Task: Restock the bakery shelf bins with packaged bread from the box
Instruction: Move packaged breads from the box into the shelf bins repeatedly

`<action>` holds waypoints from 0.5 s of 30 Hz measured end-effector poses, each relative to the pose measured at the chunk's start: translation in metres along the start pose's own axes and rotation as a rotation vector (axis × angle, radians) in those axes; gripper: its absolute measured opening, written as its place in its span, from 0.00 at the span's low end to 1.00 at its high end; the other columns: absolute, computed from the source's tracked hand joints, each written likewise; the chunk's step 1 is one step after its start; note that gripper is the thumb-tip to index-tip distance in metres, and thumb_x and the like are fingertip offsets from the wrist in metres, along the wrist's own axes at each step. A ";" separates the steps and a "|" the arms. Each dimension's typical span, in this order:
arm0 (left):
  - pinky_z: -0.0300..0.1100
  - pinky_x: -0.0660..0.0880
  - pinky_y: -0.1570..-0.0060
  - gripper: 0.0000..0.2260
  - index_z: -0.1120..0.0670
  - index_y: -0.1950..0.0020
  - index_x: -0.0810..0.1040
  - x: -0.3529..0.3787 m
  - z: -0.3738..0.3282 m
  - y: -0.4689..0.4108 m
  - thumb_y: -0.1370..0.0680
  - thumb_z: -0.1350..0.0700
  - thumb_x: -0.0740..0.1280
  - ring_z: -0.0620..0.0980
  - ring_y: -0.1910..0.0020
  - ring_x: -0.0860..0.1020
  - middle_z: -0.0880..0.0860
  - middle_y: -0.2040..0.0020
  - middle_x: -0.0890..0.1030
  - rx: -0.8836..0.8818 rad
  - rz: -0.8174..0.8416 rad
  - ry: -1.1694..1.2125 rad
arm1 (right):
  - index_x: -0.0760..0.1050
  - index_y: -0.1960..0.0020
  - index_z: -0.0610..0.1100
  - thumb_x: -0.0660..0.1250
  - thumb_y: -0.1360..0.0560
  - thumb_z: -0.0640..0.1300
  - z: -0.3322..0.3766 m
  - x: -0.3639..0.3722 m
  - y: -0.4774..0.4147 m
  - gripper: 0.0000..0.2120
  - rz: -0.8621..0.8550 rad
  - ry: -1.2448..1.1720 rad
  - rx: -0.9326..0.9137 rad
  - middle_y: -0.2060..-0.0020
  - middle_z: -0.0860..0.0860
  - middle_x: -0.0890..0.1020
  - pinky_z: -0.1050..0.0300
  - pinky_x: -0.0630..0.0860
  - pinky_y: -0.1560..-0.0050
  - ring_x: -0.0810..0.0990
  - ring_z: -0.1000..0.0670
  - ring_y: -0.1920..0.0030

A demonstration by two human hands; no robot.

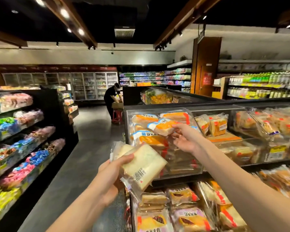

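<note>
Orange-wrapped bread (pixel 162 127), pinched by the right hand (pixel 185 139), should settle flat atop the bin (pixel 129 114) just beyond while the left hand (pixel 110 174) grips the white loaf (pixel 144 166).

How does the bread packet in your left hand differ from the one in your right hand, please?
The left-hand packet shows its plain pale back with a barcode; the right-hand packet shows an orange, white and blue printed front. The left hand grips its packet low, short of the shelf; the right hand holds its packet at the clear bin. Both are sealed sliced bread.
</note>
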State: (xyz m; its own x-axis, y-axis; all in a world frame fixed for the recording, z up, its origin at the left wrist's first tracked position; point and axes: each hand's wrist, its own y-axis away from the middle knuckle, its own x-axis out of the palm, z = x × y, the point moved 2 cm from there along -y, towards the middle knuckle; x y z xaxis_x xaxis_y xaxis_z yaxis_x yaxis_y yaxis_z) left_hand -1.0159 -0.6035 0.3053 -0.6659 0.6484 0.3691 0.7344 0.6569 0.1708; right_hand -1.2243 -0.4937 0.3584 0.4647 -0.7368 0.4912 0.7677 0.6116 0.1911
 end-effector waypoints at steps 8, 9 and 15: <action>0.54 0.83 0.54 0.18 0.62 0.39 0.78 -0.013 -0.023 -0.016 0.28 0.62 0.72 0.62 0.49 0.84 0.63 0.50 0.85 0.042 0.040 -0.040 | 0.70 0.40 0.32 0.57 0.18 0.31 0.001 0.049 -0.045 0.08 -0.078 -0.032 -0.055 0.36 0.35 0.75 0.44 0.69 0.30 0.74 0.40 0.32; 0.54 0.83 0.55 0.18 0.62 0.39 0.78 -0.014 -0.024 -0.018 0.28 0.63 0.72 0.62 0.49 0.84 0.63 0.50 0.85 0.047 0.047 -0.042 | 0.68 0.34 0.31 0.56 0.18 0.30 -0.002 0.054 -0.048 0.13 -0.103 0.003 -0.057 0.34 0.35 0.74 0.43 0.68 0.29 0.73 0.39 0.31; 0.56 0.82 0.51 0.22 0.62 0.39 0.78 -0.020 -0.030 -0.020 0.32 0.61 0.73 0.61 0.49 0.84 0.63 0.49 0.85 0.054 0.095 -0.042 | 0.70 0.39 0.29 0.51 0.18 0.27 -0.015 0.070 -0.061 0.12 -0.137 0.120 -0.009 0.44 0.36 0.78 0.44 0.68 0.31 0.74 0.39 0.32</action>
State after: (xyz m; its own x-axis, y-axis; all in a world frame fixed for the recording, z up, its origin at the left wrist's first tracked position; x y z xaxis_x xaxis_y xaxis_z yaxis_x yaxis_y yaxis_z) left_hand -1.0138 -0.6413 0.3221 -0.5997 0.7233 0.3424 0.7867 0.6113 0.0867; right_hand -1.2319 -0.5864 0.3686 0.4047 -0.8423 0.3560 0.8308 0.5013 0.2416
